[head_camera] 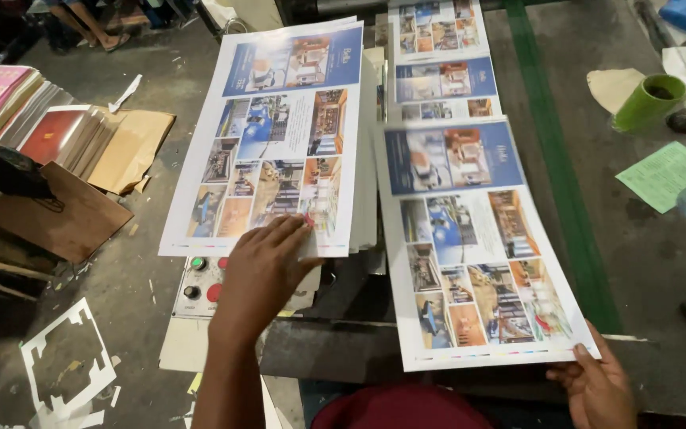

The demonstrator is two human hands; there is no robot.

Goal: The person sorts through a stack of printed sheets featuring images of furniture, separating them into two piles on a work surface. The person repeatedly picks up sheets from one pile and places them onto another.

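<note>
We judge the sorting partly done: our left hand presses spread fingers on the printed stack, while our right hand pinches a loose printed sheet over the tabletop. The green cup holds something dark.

Dim workshop: littered concrete floor, green-striped dark table, cardboard at left.
</note>
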